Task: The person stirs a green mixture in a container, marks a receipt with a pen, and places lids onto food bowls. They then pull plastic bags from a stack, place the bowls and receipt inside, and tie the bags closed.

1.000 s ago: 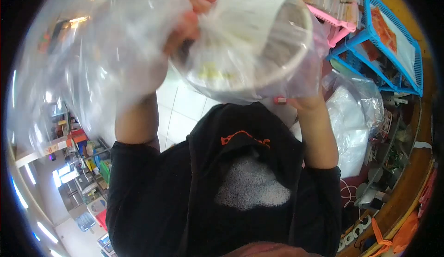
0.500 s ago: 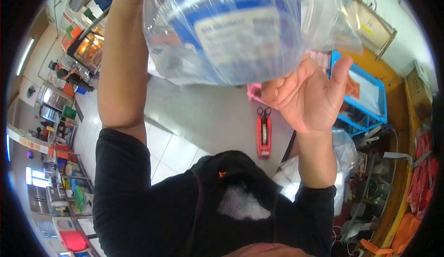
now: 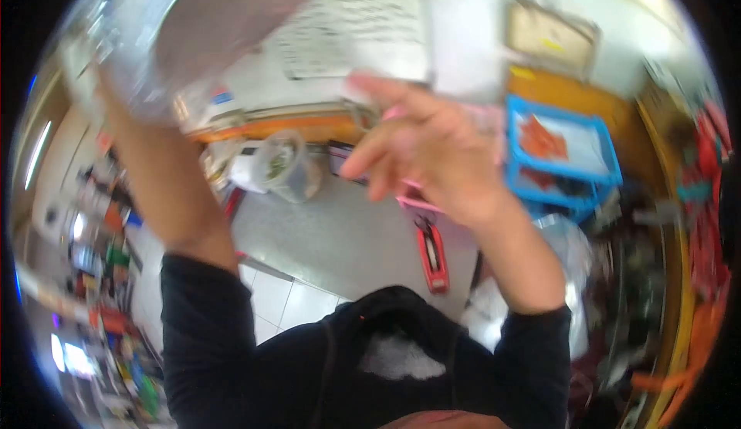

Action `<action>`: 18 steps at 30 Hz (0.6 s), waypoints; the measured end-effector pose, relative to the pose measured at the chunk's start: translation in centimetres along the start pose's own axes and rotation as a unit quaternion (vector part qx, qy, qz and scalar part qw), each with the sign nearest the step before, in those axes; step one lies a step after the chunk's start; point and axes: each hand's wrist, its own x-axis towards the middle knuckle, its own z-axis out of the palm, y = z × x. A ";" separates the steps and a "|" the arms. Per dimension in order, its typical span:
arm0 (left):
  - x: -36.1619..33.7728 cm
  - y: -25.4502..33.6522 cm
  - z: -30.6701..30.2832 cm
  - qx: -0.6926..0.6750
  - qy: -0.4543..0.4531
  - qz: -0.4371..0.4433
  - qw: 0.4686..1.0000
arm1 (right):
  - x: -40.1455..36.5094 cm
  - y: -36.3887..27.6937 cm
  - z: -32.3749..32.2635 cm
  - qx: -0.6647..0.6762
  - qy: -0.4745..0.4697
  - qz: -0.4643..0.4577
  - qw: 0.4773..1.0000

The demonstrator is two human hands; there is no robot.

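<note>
At the upper left, a round container in a clear plastic bag (image 3: 224, 28) is held up in the air, with a dull brownish round face showing. My left forearm (image 3: 166, 174) reaches up to it; the fingers of my left hand are hidden or blurred at the bag. My right hand (image 3: 432, 151) is apart from the bag, fingers spread and slightly blurred, with nothing in it. Below my right hand, a red tape dispenser (image 3: 434, 263) and dark-handled scissors (image 3: 424, 224) are on the metal table (image 3: 332, 236), beside a pink basket (image 3: 417, 197).
A clear tub (image 3: 282, 167) stands at the table's back left. Handwritten sheets (image 3: 378, 24) hang on the wall. Blue trays (image 3: 563, 147) holding orange packets are on the right, with a clear plastic bag (image 3: 567, 267) below them. Shelves with goods line the far left.
The bagged container has moved from top centre to the upper left and turned, so its blue labelled side no longer shows. My right hand has come away from it and shifted left.
</note>
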 end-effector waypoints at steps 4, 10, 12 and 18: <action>-0.5 -6.5 -1.1 0.092 0.063 -0.059 0.992 | -9.0 8.5 -1.5 0.065 0.131 0.061 0.987; -21.1 -15.6 10.0 0.275 -0.008 -0.117 0.954 | -25.2 14.0 -4.1 0.030 0.470 0.199 0.860; -29.3 -21.5 13.5 -0.005 0.019 -0.180 0.984 | -30.9 13.8 -5.7 -0.021 0.563 0.175 0.807; -48.6 -28.9 19.8 -0.018 -0.029 -0.381 0.924 | -50.2 9.9 -14.9 -0.552 0.705 0.057 0.441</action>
